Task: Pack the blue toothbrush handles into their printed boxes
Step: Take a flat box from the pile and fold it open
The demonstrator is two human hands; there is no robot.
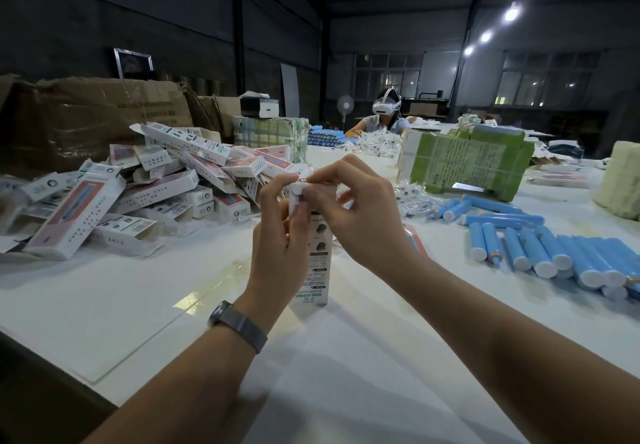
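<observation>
Both hands at the top of an upright printed box (317, 263)

Left hand (282, 235) wraps the box's upper body — right hand (353, 208), wrist arched, pinches its top flap with curled fingertips.

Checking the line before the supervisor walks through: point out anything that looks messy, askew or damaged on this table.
The printed boxes on the left lie in a jumbled heap, several with end flaps open. The blue handles on the right lie loose, some crossing others. Behind the heap, the big cardboard carton looks crumpled. Nothing looks spilled.
</observation>
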